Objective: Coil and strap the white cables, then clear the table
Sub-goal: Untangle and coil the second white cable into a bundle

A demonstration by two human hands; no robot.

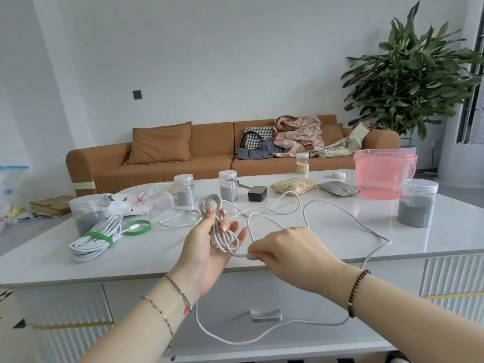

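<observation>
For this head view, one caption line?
Left hand holds loose white cable coil; right hand feeds slack beside green-strapped white cable bundle.

plant (416, 82): top and right side cut off by picture edge | clear bag (11, 189): cut by left edge, contents unreadable | white cable (262, 334): free end not traceable below the counter (340, 231) | small white object (338, 175): too small to identify | both forearms: cut by bottom edge
</observation>
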